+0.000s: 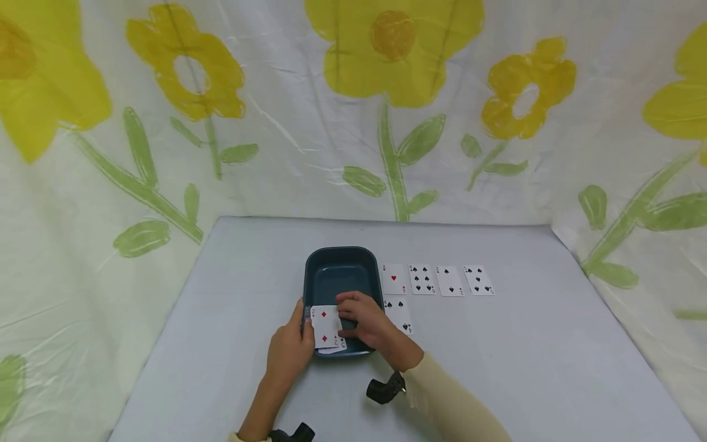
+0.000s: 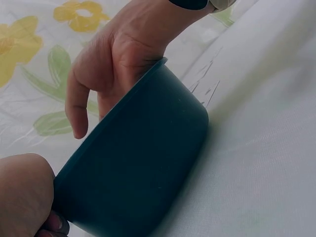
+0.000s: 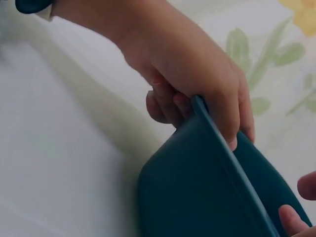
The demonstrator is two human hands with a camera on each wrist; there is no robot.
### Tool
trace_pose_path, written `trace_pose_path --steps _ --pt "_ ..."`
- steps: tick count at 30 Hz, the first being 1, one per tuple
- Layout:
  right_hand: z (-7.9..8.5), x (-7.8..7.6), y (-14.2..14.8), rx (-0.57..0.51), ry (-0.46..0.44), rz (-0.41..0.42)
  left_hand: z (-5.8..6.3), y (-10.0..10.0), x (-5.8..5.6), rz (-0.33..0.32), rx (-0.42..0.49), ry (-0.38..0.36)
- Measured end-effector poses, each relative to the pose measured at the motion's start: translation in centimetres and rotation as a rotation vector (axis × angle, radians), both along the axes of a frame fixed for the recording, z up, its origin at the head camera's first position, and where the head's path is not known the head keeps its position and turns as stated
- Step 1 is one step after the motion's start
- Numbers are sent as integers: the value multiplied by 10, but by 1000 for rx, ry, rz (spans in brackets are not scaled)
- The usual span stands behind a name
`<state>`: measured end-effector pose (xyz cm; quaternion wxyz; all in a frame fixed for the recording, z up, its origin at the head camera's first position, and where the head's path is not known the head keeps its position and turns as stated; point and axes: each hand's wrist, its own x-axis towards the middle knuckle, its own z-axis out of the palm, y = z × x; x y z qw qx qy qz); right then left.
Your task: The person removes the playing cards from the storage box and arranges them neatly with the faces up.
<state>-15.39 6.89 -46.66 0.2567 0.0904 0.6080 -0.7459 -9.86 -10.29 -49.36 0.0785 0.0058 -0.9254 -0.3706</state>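
My left hand [image 1: 289, 350] grips the near-left rim of a dark teal tub [image 1: 339, 250], its fingers curled outside the wall. Inside the tub's near-left part lies a two of diamonds [image 1: 324, 325], overlapping another white playing card [image 1: 334, 350] that is mostly hidden. Over the near-right part of the tub reaches my right hand [image 1: 367, 322], fingers spread and fingertips right at the diamond card's right edge. In the right wrist view, fingertips [image 3: 292, 221] of that hand stand apart over the tub. Both wrist views mostly show the tub's outer wall, so the cards inside are hidden there.
Right of the tub, an ace of hearts [image 1: 394, 279] and several spade cards [image 1: 422, 280] lie face up in a row. Another spade card [image 1: 399, 315] sits below them, partly covered by the tub and right hand. A flowered cloth [image 1: 287, 184] hangs behind the white table [image 1: 541, 344].
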Motion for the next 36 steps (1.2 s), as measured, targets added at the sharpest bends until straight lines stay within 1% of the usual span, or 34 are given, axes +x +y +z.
trace_pose_path --steps 2,4,5,7,9,11,13,15,17,19,21,25,28,31,36 --pt "-1 0 1 -20 -11 -17 0 1 0 2 0 -2" --pt "-3 -1 1 -32 -6 -10 -1 1 1 -1 2 12" --pt "-4 -1 2 -31 -1 5 -1 1 1 -1 -1 20" --pt "-6 -2 1 -9 20 77 -1 1 0 -6 0 40" --pt "-9 -1 -1 59 68 171 -2 0 0 -14 -2 60" --pt "-11 -1 -3 164 139 256 -2 0 -1 -21 1 65" --pt "-12 0 -6 272 219 297 -3 -1 -1 -25 1 65" --pt "-13 1 -8 380 318 294 -2 -1 -1 -23 2 56" --pt "-14 1 -9 452 404 269 -2 -1 -1 -23 3 42" --pt "-14 1 -9 497 471 240 -2 -1 -1 -18 -1 27" --pt "-13 2 -8 508 512 219 -2 -1 -1 -21 -4 18" --pt "-10 4 -4 516 523 204 -1 -1 -1 -28 -4 0" --pt "-6 5 1 534 540 213 -1 0 -1 -28 2 -1" --pt "-1 4 6 524 555 224 -1 0 -1 -22 5 4" --pt "7 0 15 456 504 200 0 0 -1 -5 -2 9"
